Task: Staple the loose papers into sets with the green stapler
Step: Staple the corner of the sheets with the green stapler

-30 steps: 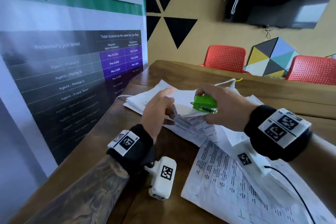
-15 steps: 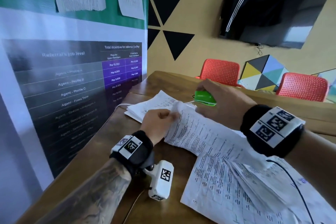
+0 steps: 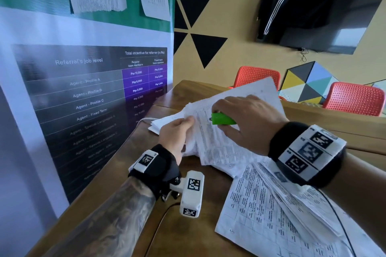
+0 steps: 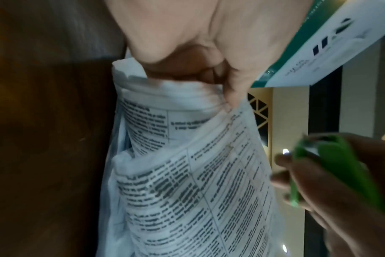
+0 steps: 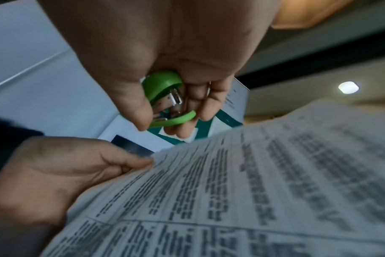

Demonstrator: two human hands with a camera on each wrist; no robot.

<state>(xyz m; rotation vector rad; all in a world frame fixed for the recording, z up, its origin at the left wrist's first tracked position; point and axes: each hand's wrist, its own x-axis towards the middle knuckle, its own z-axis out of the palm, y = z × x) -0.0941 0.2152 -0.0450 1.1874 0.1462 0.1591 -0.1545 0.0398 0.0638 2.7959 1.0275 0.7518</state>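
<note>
fingers of the left hand [image 3: 175,131] are curled, thumb pinching the near corner of a lifted sheaf of printed papers [image 3: 221,137]; left wrist view shows the sheets bunched and creased just under the thumb [image 4: 233,97]. right hand [image 3: 248,123] fingers are wrapped round the green stapler [image 3: 222,119], thumb on the top shell, other fingers under the base.

stapler position: above the sheaf, just beside the left thumb, not on the paper. right wrist view shows the stapler [image 5: 165,99] mouth gaping, metal magazine visible, nothing between the two halves. staple not yet driven, by my reading.

other papers: more loose sheets [image 3: 282,210] lie on the wooden table [image 3: 117,210] below the right wrist; a flat stack sits beyond the left fingertips.

notes for doing the step well:
- square the sheet edges before stapling; the bunching under the thumb suggests the corner is not flush. how many sheets are held is not clear, the views are blurred.
- slide the open mouth over the corner just past the left thumb tip, keeping the thumb clear of it.
- keep the pinch firm so the sheets do not fan while the right hand squeezes.
- squeeze once, fully.
- risk: a crumpled corner may fold inside the mouth and take a crooked staple.
</note>
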